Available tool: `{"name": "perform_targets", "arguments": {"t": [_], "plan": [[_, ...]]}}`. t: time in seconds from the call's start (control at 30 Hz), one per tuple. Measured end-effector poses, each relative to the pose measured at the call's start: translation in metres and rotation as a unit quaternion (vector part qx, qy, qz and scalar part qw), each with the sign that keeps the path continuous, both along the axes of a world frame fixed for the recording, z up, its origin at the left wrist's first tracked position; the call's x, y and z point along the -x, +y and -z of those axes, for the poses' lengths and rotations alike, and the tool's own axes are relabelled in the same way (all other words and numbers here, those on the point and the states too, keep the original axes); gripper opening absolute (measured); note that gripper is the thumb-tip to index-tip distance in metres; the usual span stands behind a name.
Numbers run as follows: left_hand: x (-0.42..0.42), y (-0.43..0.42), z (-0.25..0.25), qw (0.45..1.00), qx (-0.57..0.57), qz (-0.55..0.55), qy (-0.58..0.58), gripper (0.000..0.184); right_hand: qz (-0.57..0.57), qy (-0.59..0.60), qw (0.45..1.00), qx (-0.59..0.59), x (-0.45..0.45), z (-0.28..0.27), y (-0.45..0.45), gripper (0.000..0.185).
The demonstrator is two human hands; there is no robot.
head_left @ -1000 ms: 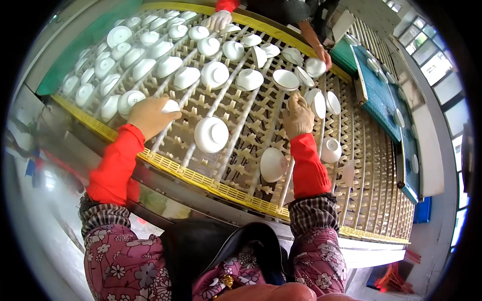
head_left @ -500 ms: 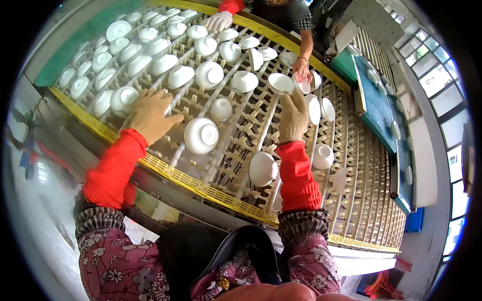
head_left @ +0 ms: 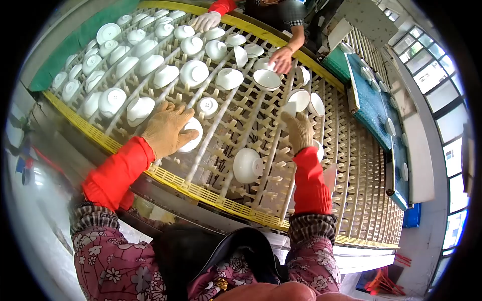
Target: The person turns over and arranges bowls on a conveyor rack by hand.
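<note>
White bowl (head_left: 194, 125) is partly covered by the spread fingers of the left hand (head_left: 161, 131); a second bowl (head_left: 300, 99) is seen at the half-curled fingers of the right hand (head_left: 299, 132); whether either is gripped cannot be told.

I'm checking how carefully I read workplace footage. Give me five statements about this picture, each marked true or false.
1. The left hand partly covers a white bowl in this view. True.

2. Both hands are at the same bowl. False: the right hand is by a different bowl.

3. Both of the co-worker's hands are gloved. False: one wears a whitish glove, while the other hand is bare.

4. The wearer's forearms are in red sleeves. True.

5. The rack's near edge strip is green. False: the edge strip is yellow.
</note>
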State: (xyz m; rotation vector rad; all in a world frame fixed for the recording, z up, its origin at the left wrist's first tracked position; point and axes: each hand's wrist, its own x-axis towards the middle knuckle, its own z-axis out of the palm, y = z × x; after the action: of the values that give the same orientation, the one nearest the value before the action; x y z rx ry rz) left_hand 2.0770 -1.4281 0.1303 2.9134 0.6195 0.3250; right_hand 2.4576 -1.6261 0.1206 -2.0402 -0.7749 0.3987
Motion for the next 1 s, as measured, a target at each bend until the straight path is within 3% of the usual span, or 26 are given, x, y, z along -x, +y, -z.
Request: {"name": "perform_targets", "arguments": {"t": [0.07,0.1,0.13,0.2,0.23,0.3,0.37,0.43,0.5,0.53,0.6,0.67,0.77,0.87,0.9,0.93,0.97,1.0], "plan": [[-0.003,-0.005,0.002,1.0,-0.013,-0.011,-0.015,0.069,-0.014,0.286,0.939,-0.193,0.017,0.01,-0.002,0.038],[-0.005,-0.007,0.002,0.999,-0.021,-0.017,-0.02,0.068,-0.194,-0.067,0.964,-0.168,0.016,0.02,-0.006,0.039],[-0.007,-0.009,0.002,0.999,-0.029,-0.02,-0.024,0.067,-0.223,-0.433,0.848,-0.208,0.014,0.029,-0.009,0.039],[-0.008,-0.012,-0.002,0.999,-0.021,-0.013,-0.026,0.066,-0.193,-0.349,0.906,-0.144,0.055,0.004,-0.003,0.037],[-0.008,-0.013,-0.005,0.999,-0.018,-0.008,-0.027,0.066,-0.208,-0.37,0.89,-0.166,0.058,0.007,0.0,0.034],[-0.009,-0.014,-0.008,1.0,-0.01,-0.019,-0.013,0.065,-0.239,-0.125,0.932,-0.243,0.051,0.024,0.004,0.024],[-0.01,-0.014,-0.004,0.999,-0.013,-0.026,-0.022,0.065,-0.166,0.071,0.96,-0.214,0.042,0.022,-0.014,0.027],[-0.013,-0.013,0.001,0.998,-0.035,-0.015,-0.044,0.065,-0.052,-0.087,0.99,-0.101,0.042,-0.017,-0.058,0.035],[-0.019,-0.024,-0.008,0.998,-0.029,0.001,-0.053,0.069,0.006,-0.336,0.941,-0.042,0.015,-0.019,-0.109,0.053],[-0.025,-0.033,-0.011,0.996,-0.053,0.029,-0.062,0.07,0.047,-0.396,0.917,0.01,0.004,-0.019,-0.134,0.064],[-0.038,-0.049,-0.018,0.987,-0.104,0.084,-0.083,0.073,0.114,-0.389,0.905,0.132,-0.017,-0.006,-0.186,0.061],[-0.056,-0.071,-0.025,0.988,-0.062,0.121,-0.079,0.079,0.115,-0.205,0.936,0.263,-0.026,0.004,-0.22,0.064],[-0.092,-0.09,-0.023,0.983,-0.004,0.156,-0.092,0.083,0.109,-0.166,0.944,0.265,-0.035,0.022,-0.238,0.066],[-0.13,-0.084,0.005,0.98,-0.05,0.112,-0.159,0.08,0.103,0.045,0.994,-0.002,-0.017,0.008,-0.22,0.045],[-0.144,-0.078,0.012,0.984,-0.006,0.083,-0.155,0.076,0.115,0.214,0.957,-0.159,-0.012,0.009,-0.206,0.042],[-0.152,-0.074,0.02,0.988,-0.001,0.065,-0.141,0.076,0.002,0.013,0.985,-0.172,-0.014,0.015,-0.2,0.041],[-0.159,-0.072,0.025,0.991,0.005,0.047,-0.128,0.077,-0.075,-0.198,0.956,-0.202,-0.016,0.021,-0.195,0.041],[-0.163,-0.074,0.022,0.993,0.011,0.029,-0.116,0.077,-0.101,-0.31,0.932,-0.161,-0.016,0.015,-0.184,0.038]]}}
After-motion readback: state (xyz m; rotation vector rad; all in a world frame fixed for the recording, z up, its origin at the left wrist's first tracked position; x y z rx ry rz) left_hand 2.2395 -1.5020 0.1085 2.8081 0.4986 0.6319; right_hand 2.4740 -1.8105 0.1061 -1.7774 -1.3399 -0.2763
